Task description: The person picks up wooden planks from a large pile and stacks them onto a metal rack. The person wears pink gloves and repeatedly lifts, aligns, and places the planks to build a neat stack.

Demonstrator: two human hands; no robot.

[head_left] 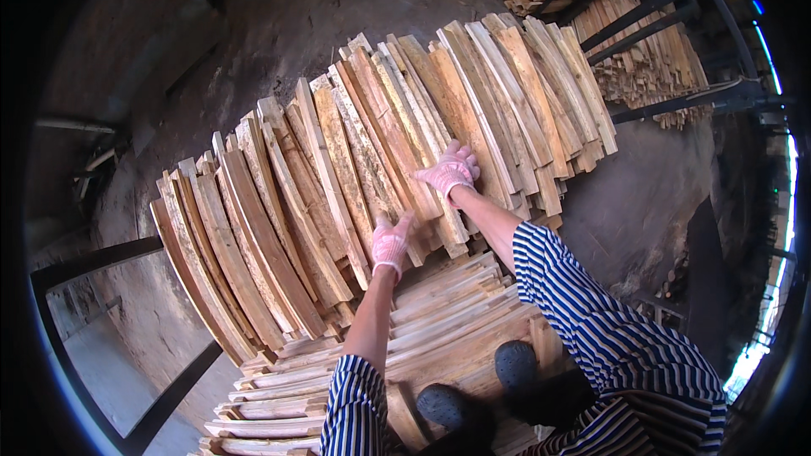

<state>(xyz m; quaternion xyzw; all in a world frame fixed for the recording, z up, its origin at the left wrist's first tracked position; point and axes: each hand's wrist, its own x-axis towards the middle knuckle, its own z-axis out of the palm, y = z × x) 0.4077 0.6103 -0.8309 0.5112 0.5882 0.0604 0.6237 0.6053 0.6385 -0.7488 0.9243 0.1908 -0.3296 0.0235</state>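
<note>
Head cam: gloved L hand (390, 242) & gloved R hand (454, 170), fingers spread, on stacked wood slats (361, 156).

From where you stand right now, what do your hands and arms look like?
The left hand and right hand wear pale pink knitted fabric gloves with snug cuffs. Loose cloth sleeves, striped in dark blue and white, stop short of the wrists, leaving part of each forearm bare.
</note>
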